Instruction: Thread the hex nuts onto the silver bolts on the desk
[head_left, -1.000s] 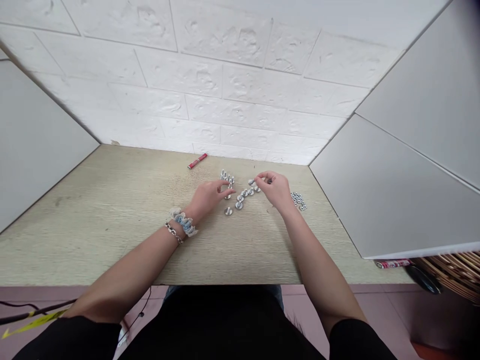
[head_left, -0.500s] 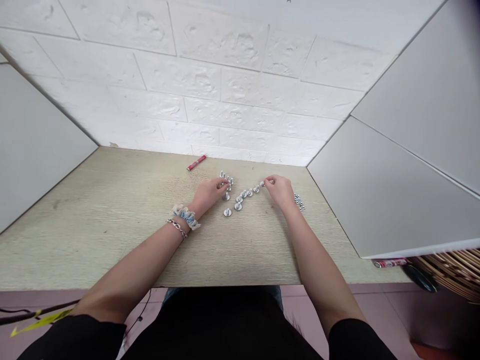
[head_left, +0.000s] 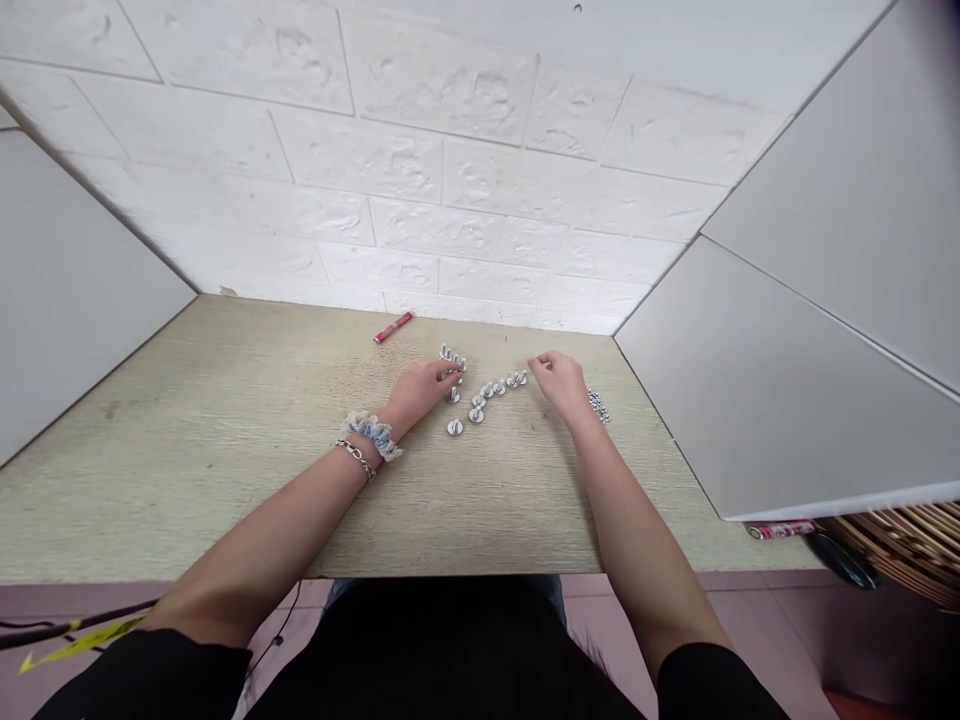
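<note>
My left hand (head_left: 421, 390) is closed in a pinch over a group of upright small metal bolts (head_left: 445, 352), with one bolt partly hidden at its fingertips. Below those fingertips stands a bolt with a round washer (head_left: 453, 396). A curved row of bolts with washers (head_left: 488, 390) runs between my two hands, and a single one (head_left: 455, 427) stands nearer to me. My right hand (head_left: 559, 382) hovers just past the far right end of the row, fingers drawn together, and I see nothing in them. Beside its wrist lies a pile of small shiny metal nuts (head_left: 599, 406).
A red tube-like stick (head_left: 393, 328) lies on the wooden table (head_left: 262, 400) near the white brick wall. Grey panels (head_left: 810, 390) border both sides. At the right edge are another red-and-white tube (head_left: 781, 530), a dark oval object (head_left: 846, 558) and a woven basket (head_left: 907, 540).
My right hand has let go of a bolt with a washer, which now stands against its neighbour at the row's right end. My left hand has hardly moved.
</note>
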